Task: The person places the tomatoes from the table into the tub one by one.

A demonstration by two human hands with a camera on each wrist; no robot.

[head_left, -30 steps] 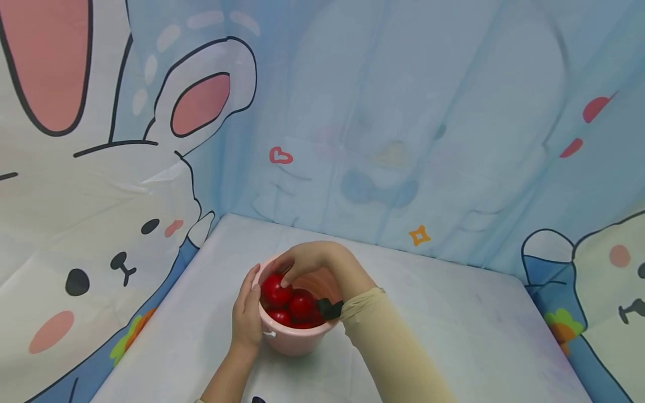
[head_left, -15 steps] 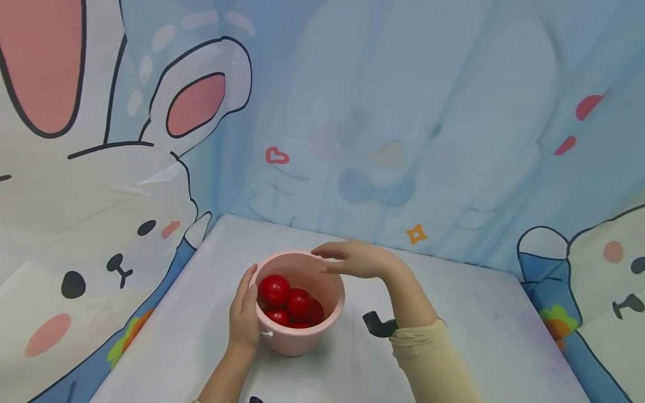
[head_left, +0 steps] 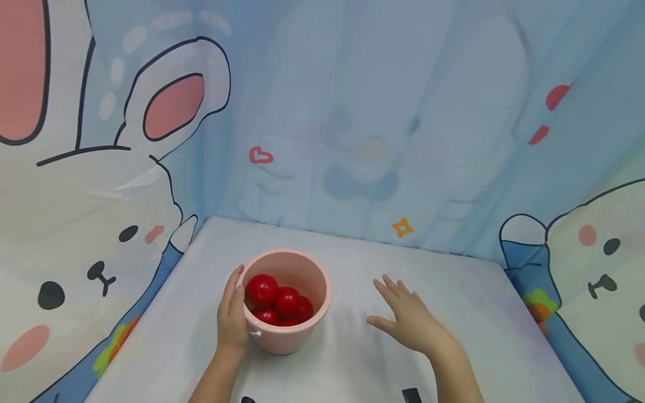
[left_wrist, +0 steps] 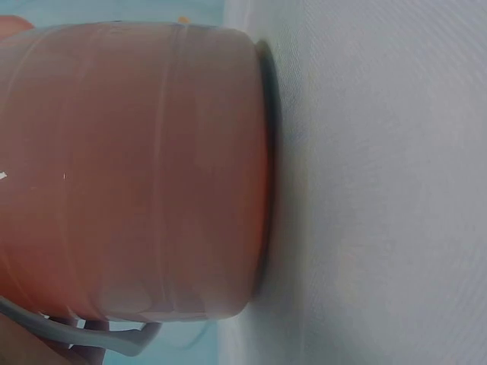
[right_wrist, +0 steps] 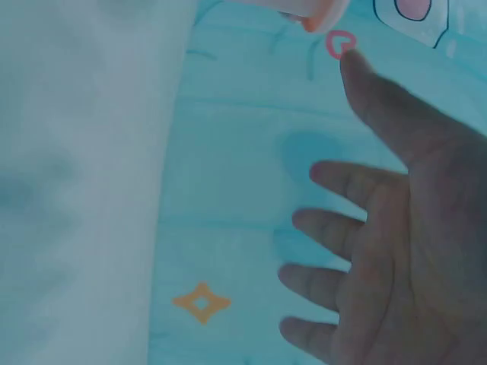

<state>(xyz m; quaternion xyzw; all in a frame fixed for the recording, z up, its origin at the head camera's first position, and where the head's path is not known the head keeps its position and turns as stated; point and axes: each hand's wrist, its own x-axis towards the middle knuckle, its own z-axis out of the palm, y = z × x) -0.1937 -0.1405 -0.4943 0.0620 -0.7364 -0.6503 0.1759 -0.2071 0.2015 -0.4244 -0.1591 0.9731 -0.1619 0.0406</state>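
Note:
A pink bucket (head_left: 282, 340) stands upright on the table, left of centre in the head view. Several shiny red balls (head_left: 261, 290) lie inside it, gathered towards its left and near side. My left hand (head_left: 232, 319) holds the bucket's left wall, fingertips and thumb near the rim. The left wrist view is largely filled by the bucket's outer wall, with its pale handle (left_wrist: 91, 335) hanging beside the fingers. Off to the bucket's right, my right hand (head_left: 410, 322) is spread above the table and holds nothing. Its fingers show apart in the right wrist view too.
A white cloth-covered table (head_left: 363, 263) spreads under both hands. Behind it hangs a blue printed curtain (head_left: 302, 112) with cartoon rabbits at both sides. Dark ends of the wrist gear (head_left: 411, 395) show at the bottom edge.
My right hand was inside the bucket touching a red ball. It has come out over the rim and moved right, with fingers spreading. The left hand has stayed on the bucket.

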